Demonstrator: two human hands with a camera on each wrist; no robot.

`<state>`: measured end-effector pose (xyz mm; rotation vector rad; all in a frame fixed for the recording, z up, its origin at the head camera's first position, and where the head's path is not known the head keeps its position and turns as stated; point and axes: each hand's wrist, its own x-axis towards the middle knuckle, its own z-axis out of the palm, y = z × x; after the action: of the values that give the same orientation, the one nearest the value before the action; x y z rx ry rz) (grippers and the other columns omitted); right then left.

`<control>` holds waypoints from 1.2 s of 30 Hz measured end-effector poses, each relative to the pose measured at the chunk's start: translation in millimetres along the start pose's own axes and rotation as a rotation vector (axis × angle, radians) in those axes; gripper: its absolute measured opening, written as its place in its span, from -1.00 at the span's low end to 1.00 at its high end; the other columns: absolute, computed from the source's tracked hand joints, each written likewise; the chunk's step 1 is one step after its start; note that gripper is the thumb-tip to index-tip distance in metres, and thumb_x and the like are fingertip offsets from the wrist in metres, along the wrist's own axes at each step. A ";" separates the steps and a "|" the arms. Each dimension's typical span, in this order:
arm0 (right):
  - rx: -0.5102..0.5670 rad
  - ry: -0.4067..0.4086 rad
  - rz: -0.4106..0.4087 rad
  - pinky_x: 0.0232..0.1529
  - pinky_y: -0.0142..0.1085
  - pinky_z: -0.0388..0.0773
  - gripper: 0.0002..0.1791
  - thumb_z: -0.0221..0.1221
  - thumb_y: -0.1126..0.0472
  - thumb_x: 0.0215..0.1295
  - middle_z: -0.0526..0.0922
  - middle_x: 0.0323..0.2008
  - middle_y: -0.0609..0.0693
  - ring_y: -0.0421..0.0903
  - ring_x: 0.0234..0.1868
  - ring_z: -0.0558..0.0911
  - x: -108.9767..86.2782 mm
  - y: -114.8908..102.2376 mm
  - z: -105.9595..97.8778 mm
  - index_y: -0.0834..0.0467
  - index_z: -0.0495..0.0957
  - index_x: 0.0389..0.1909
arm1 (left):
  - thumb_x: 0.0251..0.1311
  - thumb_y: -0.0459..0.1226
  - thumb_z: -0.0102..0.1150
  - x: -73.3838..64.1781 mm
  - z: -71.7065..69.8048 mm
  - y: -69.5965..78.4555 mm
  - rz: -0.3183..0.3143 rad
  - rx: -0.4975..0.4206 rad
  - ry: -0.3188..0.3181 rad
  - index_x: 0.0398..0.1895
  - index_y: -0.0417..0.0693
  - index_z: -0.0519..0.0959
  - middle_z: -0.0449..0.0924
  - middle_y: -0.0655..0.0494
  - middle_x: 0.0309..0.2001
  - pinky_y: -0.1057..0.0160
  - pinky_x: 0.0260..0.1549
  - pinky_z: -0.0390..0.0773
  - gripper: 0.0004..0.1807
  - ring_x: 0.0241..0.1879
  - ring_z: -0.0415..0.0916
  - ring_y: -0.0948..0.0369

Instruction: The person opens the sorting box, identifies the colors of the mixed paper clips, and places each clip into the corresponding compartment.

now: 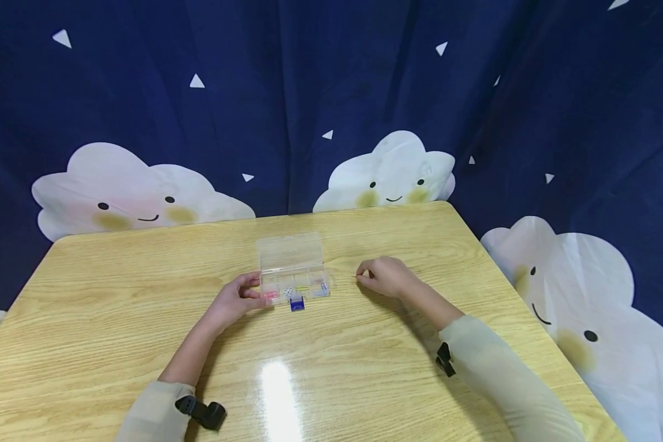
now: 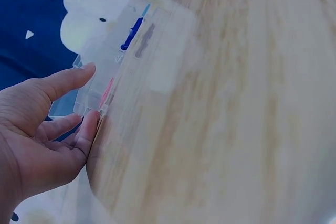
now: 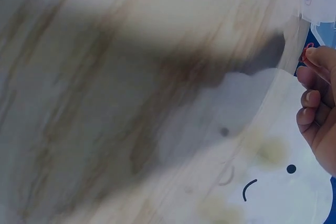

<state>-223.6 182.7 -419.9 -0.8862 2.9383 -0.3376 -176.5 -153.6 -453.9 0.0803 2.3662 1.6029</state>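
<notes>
A clear plastic compartment box (image 1: 294,270) lies on the table with its lid raised toward the back. Small coloured paper clips, among them pink ones (image 1: 271,295) and white ones (image 1: 288,291), sit in its compartments. At the front edge is a blue latch (image 1: 297,304). My left hand (image 1: 239,301) holds the box's left end, thumb and fingers at its corner. To the right of the box, my right hand (image 1: 385,276) pinches a red paper clip (image 3: 308,50) between thumb and forefinger, the other fingers curled in.
The wood-grain table (image 1: 331,380) has a glare spot near its front. A dark blue curtain (image 1: 331,92) with white clouds hangs behind it and along the right side. Black straps with small devices (image 1: 201,411) sit on both sleeves.
</notes>
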 end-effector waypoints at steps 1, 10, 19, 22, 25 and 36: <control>0.000 0.002 -0.004 -0.70 -0.44 0.19 -0.82 0.07 0.07 0.19 0.47 -0.71 -0.24 -0.31 -0.75 0.30 1.3 -0.9 -0.3 0.01 0.60 -0.28 | -0.11 -0.20 0.31 0.5 0.0 -0.4 0.001 0.002 0.001 0.26 -0.13 0.15 0.28 -0.12 0.13 0.35 -0.32 0.44 -0.17 -0.09 0.35 0.09; -0.002 -0.020 -0.017 -0.69 -0.42 0.22 -0.80 0.06 0.06 0.20 0.48 -0.70 -0.22 -0.30 -0.75 0.31 12.6 -8.9 -3.6 0.00 0.59 -0.26 | -0.10 -0.21 0.30 1.6 -0.1 -1.6 0.001 0.008 0.003 0.27 -0.13 0.15 0.28 -0.13 0.13 0.35 -0.30 0.44 -0.18 -0.08 0.35 0.08; -0.029 -0.028 -0.038 -0.68 -0.43 0.22 -0.80 0.04 0.07 0.21 0.51 -0.67 -0.22 -0.30 -0.74 0.33 21.4 -18.3 -7.4 0.00 0.59 -0.25 | -0.10 -0.20 0.31 3.4 0.1 -3.2 0.000 0.015 0.007 0.26 -0.12 0.16 0.29 -0.10 0.12 0.34 -0.32 0.44 -0.19 -0.08 0.35 0.08; -0.044 -0.018 -0.049 -0.67 -0.44 0.21 -0.80 0.04 0.06 0.21 0.52 -0.66 -0.22 -0.31 -0.72 0.34 24.5 -21.7 -8.3 -0.01 0.59 -0.26 | -0.10 -0.21 0.30 3.0 -0.1 -2.7 -0.001 0.018 0.009 0.26 -0.12 0.16 0.29 -0.11 0.12 0.35 -0.34 0.44 -0.19 -0.08 0.35 0.08; -0.049 -0.018 -0.064 -0.68 -0.44 0.19 -0.80 0.04 0.06 0.21 0.50 -0.68 -0.22 -0.31 -0.71 0.33 26.8 -24.7 -8.7 -0.01 0.60 -0.26 | -0.10 -0.21 0.31 2.4 0.1 -1.9 -0.006 0.024 0.011 0.26 -0.11 0.16 0.29 -0.10 0.12 0.34 -0.34 0.43 -0.19 -0.09 0.35 0.08; -0.048 -0.011 -0.083 -0.66 -0.43 0.23 -0.79 0.04 0.04 0.22 0.51 -0.70 -0.20 -0.30 -0.75 0.30 35.1 -35.2 -8.7 -0.01 0.59 -0.26 | -0.11 -0.22 0.31 2.5 0.0 -2.0 -0.003 0.005 0.006 0.26 -0.11 0.17 0.30 -0.10 0.11 0.35 -0.36 0.44 -0.19 -0.10 0.35 0.09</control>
<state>-234.9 136.5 -403.2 -1.0145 2.9169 -0.2655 -178.7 -153.9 -456.2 0.0729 2.3736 1.5975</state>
